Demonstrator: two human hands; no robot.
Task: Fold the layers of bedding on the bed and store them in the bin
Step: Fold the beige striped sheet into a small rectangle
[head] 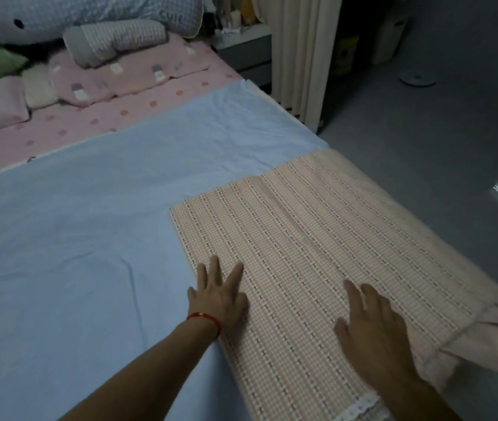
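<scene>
A folded pink checked sheet (317, 238) lies flat along the right side of the bed, its loose pink corner bunched at the right edge. Under it a light blue sheet (89, 223) is spread over the bed. My left hand (220, 294), with a red string on its wrist, presses flat on the checked sheet's left edge, fingers straight. On the same sheet, nearer its right part, my right hand (372, 326) rests flat with its fingers spread. No bin is in view.
At the head of the bed lie a pink dotted sheet (138, 110), pillows (114, 38) and a plush toy (5, 25). A nightstand (241, 47) and a curtain (302, 56) stand beyond the bed's right edge. Grey floor (423, 162) runs along the right.
</scene>
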